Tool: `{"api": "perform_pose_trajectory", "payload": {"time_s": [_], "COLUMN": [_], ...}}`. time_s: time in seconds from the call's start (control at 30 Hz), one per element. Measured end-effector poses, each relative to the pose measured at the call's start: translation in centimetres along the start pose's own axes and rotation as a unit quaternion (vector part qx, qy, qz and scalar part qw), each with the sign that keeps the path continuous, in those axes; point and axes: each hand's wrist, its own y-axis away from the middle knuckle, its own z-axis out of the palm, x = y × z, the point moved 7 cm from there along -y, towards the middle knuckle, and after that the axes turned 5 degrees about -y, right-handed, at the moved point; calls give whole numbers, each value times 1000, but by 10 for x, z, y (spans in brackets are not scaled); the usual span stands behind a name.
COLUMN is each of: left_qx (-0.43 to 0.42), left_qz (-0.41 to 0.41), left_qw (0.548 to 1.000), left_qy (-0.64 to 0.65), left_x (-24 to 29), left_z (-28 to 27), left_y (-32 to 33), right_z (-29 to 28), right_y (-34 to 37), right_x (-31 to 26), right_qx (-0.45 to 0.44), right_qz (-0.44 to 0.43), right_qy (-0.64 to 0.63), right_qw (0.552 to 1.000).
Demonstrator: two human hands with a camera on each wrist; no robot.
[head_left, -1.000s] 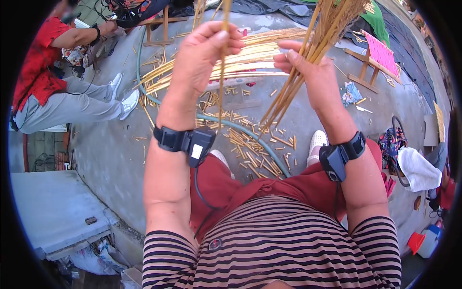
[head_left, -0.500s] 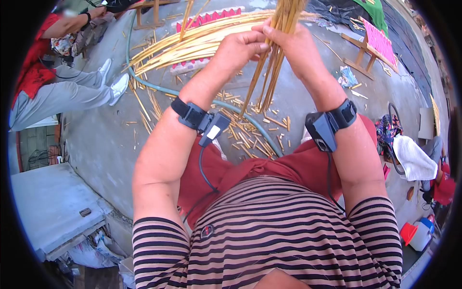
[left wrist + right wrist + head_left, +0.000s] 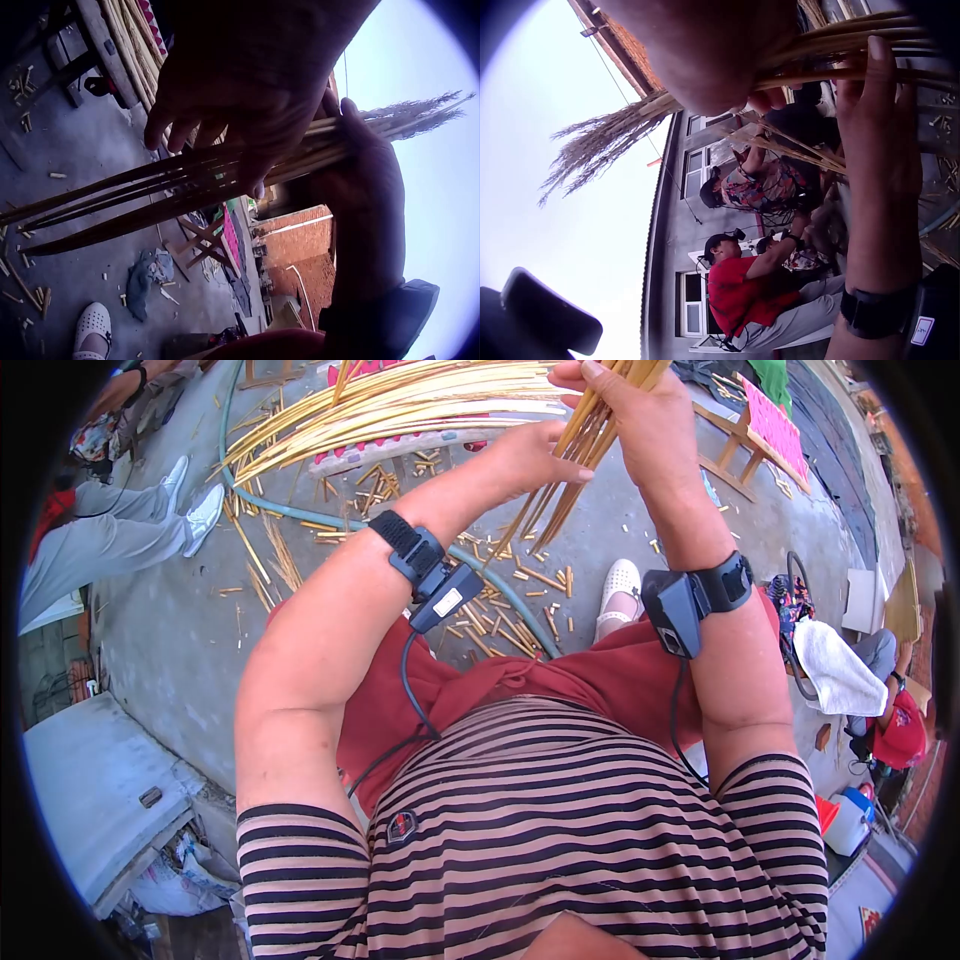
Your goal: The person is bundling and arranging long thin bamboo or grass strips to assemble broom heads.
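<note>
My right hand (image 3: 652, 435) grips a bundle of reed stalks (image 3: 590, 438) raised in front of me. The cut ends slant down toward the floor. Feathery heads (image 3: 604, 142) fan out beyond the right hand in the right wrist view. Lower on the bundle is my left hand (image 3: 522, 458), its straight thumb (image 3: 880, 71) lying across the stalks. In the left wrist view, its fingers (image 3: 176, 135) are straight and spread at the stalks, with the tips not wrapped around them. Several separate stalks diverge below that hand.
Long pale stalks (image 3: 400, 415) lie across low supports ahead. Short cut pieces (image 3: 500, 622) litter the concrete, crossed by a green hose (image 3: 320, 518). A wooden stand with a pink top (image 3: 772, 435) stands right. People sit left, one in a red shirt (image 3: 739, 289); another person (image 3: 895, 730) is at right.
The left hand held one upright stalk apart from the bundle, then came over to the bundle beside the right hand. Now it is lower on the stalks with fingers straighter. The view has shifted right.
</note>
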Motion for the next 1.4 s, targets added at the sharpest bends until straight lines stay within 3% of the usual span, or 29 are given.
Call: {"api": "perform_pose_trajectory", "payload": {"time_s": [0.23, 0.43, 0.53, 0.57, 0.67, 0.87, 0.9, 0.97, 1.0, 1.07, 1.1, 1.17, 1.2, 1.27, 1.4], "left_qx": [-17, -17, -28, -28, -22, 46, 63, 73, 44, -16, -13, 5, 20, -29, -57], "left_qz": [33, 69, 132, 134, 129, 169, 178, 159, 100, -19, 5, 44, 59, 154, 196], "left_qw": [995, 991, 987, 987, 986, 977, 973, 973, 984, 992, 989, 977, 969, 946, 866], "left_qy": [93, 115, 86, 90, 103, 121, 132, 152, 144, 122, 149, 208, 240, 284, 457], "left_x": [32, 19, -2, -7, -7, 8, 15, 21, 24, 34, 48, 71, 79, 87, 101], "left_z": [28, 47, 55, 58, 59, 54, 48, 36, 26, -1, -21, -62, -82, -119, -169], "left_y": [-15, -33, -43, -45, -46, -43, -42, -38, -36, -25, -18, -3, 5, 20, 60], "right_z": [-4, -21, -23, -22, -19, -22, -22, -22, -22, -30, -35, -43, -37, -21, 24], "right_y": [8, 5, 8, 13, 14, 13, 13, 11, 9, -1, -7, -7, -4, 8, 49], "right_x": [-33, 11, 41, 50, 54, 50, 48, 42, 37, 27, 21, 31, 43, 68, 107], "right_qx": [12, 23, 12, 4, -53, -51, -50, -47, -45, -19, -8, -31, -85, -195, -321], "right_qz": [-40, -37, 60, 112, 5, 54, 65, -7, -42, -23, -12, 19, 65, 157, 162], "right_qy": [-45, -59, 226, 195, 61, 59, 74, 90, 98, -36, -104, -42, 7, 104, 137], "right_qw": [998, 997, 972, 974, 997, 996, 994, 995, 993, 999, 995, 998, 994, 963, 923]}}
